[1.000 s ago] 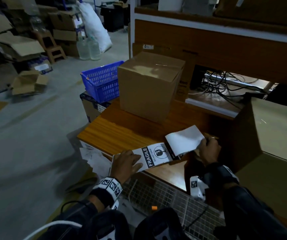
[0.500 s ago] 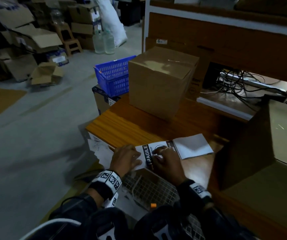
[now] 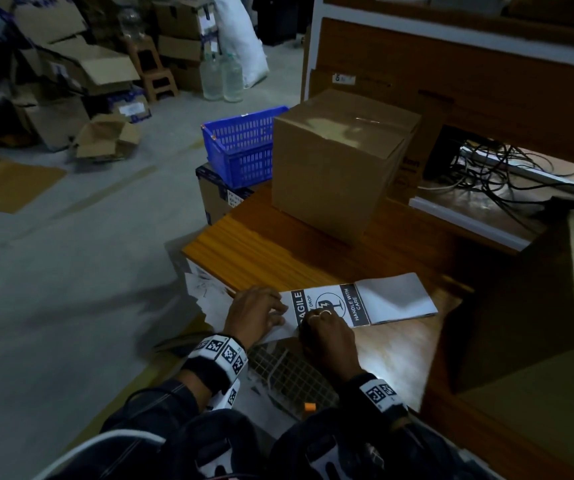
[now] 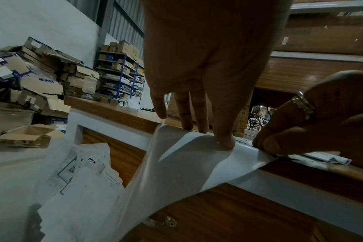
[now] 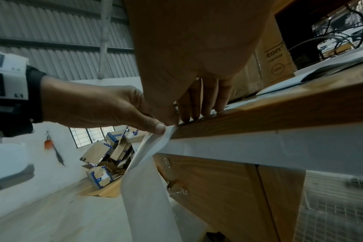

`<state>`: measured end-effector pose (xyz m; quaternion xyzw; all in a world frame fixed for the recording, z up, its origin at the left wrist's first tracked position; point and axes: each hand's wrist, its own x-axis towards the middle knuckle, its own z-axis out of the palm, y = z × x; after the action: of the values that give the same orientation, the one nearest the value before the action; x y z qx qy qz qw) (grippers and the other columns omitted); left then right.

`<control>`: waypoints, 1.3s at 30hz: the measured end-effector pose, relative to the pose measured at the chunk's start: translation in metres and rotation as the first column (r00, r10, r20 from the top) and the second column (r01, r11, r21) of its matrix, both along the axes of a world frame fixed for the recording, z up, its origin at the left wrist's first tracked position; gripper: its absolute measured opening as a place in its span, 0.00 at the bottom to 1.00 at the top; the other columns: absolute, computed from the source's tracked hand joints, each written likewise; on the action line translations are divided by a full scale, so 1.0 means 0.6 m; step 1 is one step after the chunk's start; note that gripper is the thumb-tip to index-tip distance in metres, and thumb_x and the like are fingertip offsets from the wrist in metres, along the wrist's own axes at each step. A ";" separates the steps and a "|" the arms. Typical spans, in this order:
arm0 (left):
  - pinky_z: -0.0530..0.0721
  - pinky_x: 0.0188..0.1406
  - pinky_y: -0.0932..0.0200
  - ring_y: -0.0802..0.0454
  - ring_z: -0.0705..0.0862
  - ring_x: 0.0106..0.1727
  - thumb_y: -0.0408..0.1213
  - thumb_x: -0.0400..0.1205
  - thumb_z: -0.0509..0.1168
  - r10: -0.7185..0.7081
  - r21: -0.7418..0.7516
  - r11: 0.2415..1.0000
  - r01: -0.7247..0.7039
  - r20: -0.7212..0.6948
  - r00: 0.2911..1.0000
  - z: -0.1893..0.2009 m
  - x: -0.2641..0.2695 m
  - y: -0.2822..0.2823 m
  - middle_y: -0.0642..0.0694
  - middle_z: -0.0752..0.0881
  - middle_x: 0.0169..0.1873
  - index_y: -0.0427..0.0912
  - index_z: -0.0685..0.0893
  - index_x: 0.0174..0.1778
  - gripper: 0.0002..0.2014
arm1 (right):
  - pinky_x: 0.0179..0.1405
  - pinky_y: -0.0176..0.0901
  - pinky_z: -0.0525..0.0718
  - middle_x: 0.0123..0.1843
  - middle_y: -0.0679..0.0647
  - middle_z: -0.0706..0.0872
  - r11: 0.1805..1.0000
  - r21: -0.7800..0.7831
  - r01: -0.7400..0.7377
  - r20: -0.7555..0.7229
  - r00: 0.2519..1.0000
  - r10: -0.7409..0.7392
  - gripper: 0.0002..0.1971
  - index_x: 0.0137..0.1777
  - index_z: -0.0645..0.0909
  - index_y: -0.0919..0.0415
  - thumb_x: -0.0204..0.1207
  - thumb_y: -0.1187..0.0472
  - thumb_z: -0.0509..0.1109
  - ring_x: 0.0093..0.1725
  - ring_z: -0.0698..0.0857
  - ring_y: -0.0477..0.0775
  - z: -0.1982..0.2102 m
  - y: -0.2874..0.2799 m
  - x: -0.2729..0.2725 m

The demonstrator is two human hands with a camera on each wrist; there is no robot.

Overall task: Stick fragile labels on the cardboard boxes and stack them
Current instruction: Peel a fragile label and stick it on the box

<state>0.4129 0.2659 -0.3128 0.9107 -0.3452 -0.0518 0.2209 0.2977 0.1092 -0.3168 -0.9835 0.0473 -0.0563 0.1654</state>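
A strip of labels (image 3: 393, 301) lies on the wooden table (image 3: 261, 258), its FRAGILE label (image 3: 351, 304) printed side up. The strip's left end hangs over the table edge (image 4: 176, 163). My left hand (image 3: 278, 311) presses the left end down with straight fingers (image 4: 199, 126). My right hand (image 3: 313, 318), curled and wearing a ring, pinches the label's near edge at the table rim (image 4: 267, 145). A closed cardboard box (image 3: 337, 161) stands at the back of the table. A second, larger box (image 3: 514, 306) stands to the right.
A blue basket (image 3: 240, 147) sits on a carton (image 3: 219, 199) left of the table. Paper scraps (image 3: 206, 292) lie below the table's corner, and a wire-mesh bin (image 3: 289, 372) stands under it. Cables (image 3: 507, 174) fill the shelf behind. Open cartons (image 3: 71, 74) clutter the far floor.
My right hand let go of the raised blank end of the strip and came left to the label's near edge, beside my left hand. The blank end now lies flat.
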 end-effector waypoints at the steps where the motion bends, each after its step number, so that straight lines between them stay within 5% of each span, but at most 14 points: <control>1: 0.75 0.69 0.50 0.48 0.81 0.69 0.43 0.80 0.76 0.000 0.004 1.000 0.000 -0.012 1.000 0.000 0.001 0.000 0.50 0.87 0.66 0.49 0.94 0.58 0.11 | 0.45 0.38 0.73 0.52 0.51 0.86 1.000 -0.002 -0.001 -0.008 1.000 0.001 0.07 0.52 0.86 0.54 0.84 0.52 0.70 0.52 0.83 0.50 0.000 0.000 -0.001; 7: 0.77 0.67 0.52 0.49 0.78 0.71 0.45 0.81 0.75 0.036 -0.005 0.999 -0.037 -0.113 0.993 0.003 -0.001 -0.001 0.52 0.85 0.68 0.48 0.94 0.59 0.12 | 0.33 0.46 0.84 0.43 0.55 0.88 0.997 -0.079 0.021 -0.007 1.000 -0.022 0.17 0.45 0.87 0.59 0.60 0.56 0.89 0.40 0.86 0.55 -0.006 0.020 -0.005; 12: 0.78 0.64 0.52 0.51 0.76 0.72 0.46 0.81 0.75 0.057 0.020 0.998 -0.055 -0.138 0.989 0.007 -0.004 -0.003 0.52 0.84 0.69 0.49 0.93 0.59 0.12 | 0.43 0.51 0.85 0.50 0.53 0.87 0.999 -0.023 0.037 0.010 0.999 -0.037 0.10 0.48 0.86 0.56 0.77 0.50 0.76 0.49 0.84 0.56 -0.006 0.007 -0.001; 23: 0.79 0.68 0.45 0.49 0.74 0.74 0.46 0.78 0.78 0.063 0.068 0.996 -0.053 -0.153 0.986 0.011 -0.012 -0.005 0.51 0.81 0.71 0.47 0.91 0.63 0.18 | 0.41 0.42 0.76 0.48 0.53 0.89 0.998 -0.049 0.026 0.070 0.997 -0.023 0.05 0.47 0.88 0.56 0.78 0.56 0.76 0.47 0.85 0.54 -0.005 0.011 -0.007; 30: 0.79 0.68 0.46 0.48 0.73 0.74 0.45 0.77 0.79 0.067 0.058 0.997 -0.059 -0.143 0.988 0.002 -0.012 -0.005 0.50 0.82 0.71 0.44 0.91 0.62 0.18 | 0.46 0.40 0.77 0.51 0.50 0.88 0.999 0.017 0.031 -0.036 0.999 -0.031 0.08 0.53 0.86 0.53 0.86 0.52 0.67 0.52 0.84 0.49 0.010 0.001 -0.006; 34: 0.79 0.69 0.46 0.48 0.74 0.74 0.44 0.78 0.79 0.059 0.068 0.996 -0.050 -0.136 0.989 0.007 -0.012 -0.006 0.49 0.82 0.71 0.44 0.91 0.63 0.18 | 0.44 0.41 0.84 0.43 0.50 0.86 0.951 0.262 0.166 0.006 0.985 -0.173 0.08 0.44 0.85 0.55 0.85 0.59 0.69 0.43 0.83 0.46 0.020 -0.026 -0.009; 39: 0.78 0.69 0.46 0.46 0.74 0.74 0.44 0.79 0.78 0.037 0.072 0.997 -0.027 -0.141 0.989 0.013 -0.009 -0.006 0.48 0.82 0.70 0.43 0.91 0.64 0.18 | 0.41 0.43 0.86 0.42 0.51 0.89 0.804 0.466 0.370 0.100 0.881 -0.463 0.08 0.44 0.86 0.57 0.85 0.61 0.69 0.42 0.87 0.46 0.033 -0.099 -0.027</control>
<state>0.4073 0.2621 -0.3048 0.9172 -0.3119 -0.1250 0.2140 0.2813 0.0496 -0.2968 -0.8751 0.2568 -0.1824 0.3675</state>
